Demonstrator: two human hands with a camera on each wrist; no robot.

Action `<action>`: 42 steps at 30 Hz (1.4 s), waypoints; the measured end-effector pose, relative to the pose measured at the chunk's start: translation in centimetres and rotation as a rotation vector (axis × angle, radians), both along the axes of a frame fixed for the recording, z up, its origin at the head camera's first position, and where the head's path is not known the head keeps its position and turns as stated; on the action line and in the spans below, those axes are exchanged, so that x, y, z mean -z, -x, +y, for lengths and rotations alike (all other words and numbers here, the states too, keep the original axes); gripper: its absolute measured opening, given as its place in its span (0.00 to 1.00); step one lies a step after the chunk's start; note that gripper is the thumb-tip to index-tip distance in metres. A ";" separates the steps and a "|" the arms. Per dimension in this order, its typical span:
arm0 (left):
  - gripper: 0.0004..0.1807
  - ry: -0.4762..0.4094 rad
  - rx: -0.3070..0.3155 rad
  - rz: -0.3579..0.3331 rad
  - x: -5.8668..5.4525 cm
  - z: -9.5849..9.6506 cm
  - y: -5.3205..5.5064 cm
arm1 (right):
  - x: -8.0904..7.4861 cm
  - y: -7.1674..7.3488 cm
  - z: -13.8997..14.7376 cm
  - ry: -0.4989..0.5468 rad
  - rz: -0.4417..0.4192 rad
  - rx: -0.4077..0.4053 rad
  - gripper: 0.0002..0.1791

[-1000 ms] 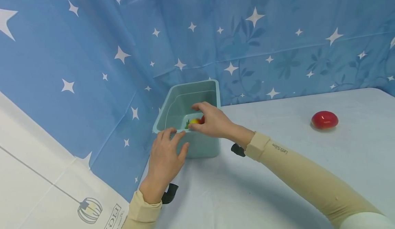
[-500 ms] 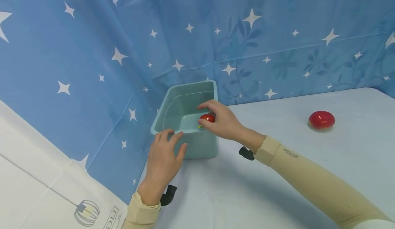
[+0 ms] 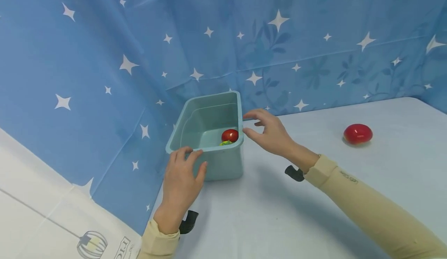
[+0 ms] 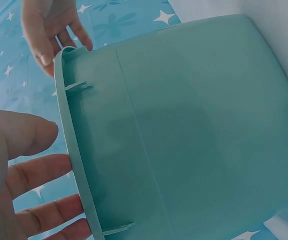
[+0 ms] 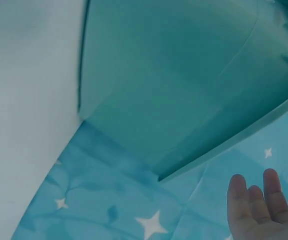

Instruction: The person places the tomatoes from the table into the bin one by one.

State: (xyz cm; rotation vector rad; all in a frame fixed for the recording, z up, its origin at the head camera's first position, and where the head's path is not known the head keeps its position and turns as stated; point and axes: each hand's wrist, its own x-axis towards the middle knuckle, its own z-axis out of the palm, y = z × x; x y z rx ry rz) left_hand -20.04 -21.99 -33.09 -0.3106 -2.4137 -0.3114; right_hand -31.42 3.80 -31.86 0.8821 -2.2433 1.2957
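A blue-green plastic bin [image 3: 225, 162] stands on the white-covered table. Inside it, by the right wall, lie a round glossy red fruit [image 3: 230, 135] and a green-and-yellow piece [image 3: 226, 143], partly hidden by the rim. My left hand [image 3: 182, 181] rests its fingertips on the bin's near rim; the left wrist view shows its thumb [image 4: 33, 135] apart from the rim. Beside the right rim is my right hand [image 3: 270, 133], fingers spread and holding nothing. Its fingertips [image 5: 238, 185] also show below the rim in the right wrist view.
A glossy red oval fruit [image 3: 357, 133] lies on the table [image 3: 314, 197] to the right. Behind and left of the bin hangs a blue star-patterned cloth [image 3: 209, 53]. A black wrist camera mount [image 3: 294, 173] juts below the right wrist.
My right hand has come out of the bin and moved right to outside its right rim. The red fruit it was around now lies in the bin. The left hand stays at the rim.
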 end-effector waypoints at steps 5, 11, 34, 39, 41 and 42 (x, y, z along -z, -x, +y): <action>0.16 0.002 -0.001 0.004 0.1 0.0 0.1 | 0.6 0.3 1.5 0.006 -0.030 0.045 0.20; 0.16 0.003 -0.001 0.000 0.1 0.0 0.1 | 1.0 0.5 3.6 0.020 -0.031 0.091 0.22; 0.14 -0.007 0.004 0.030 0.2 0.0 0.5 | 3.7 2.5 15.8 -0.066 -0.159 0.430 0.30; 0.15 -0.002 0.005 0.031 0.1 0.0 0.5 | 4.2 2.8 18.7 -0.081 -0.172 0.502 0.31; 0.17 0.005 0.003 0.026 0.2 0.0 0.5 | 4.4 3.0 19.6 -0.089 -0.181 0.527 0.32; 0.18 0.008 0.001 0.023 0.2 0.0 0.5 | 4.5 3.0 20.0 -0.101 -0.190 0.544 0.32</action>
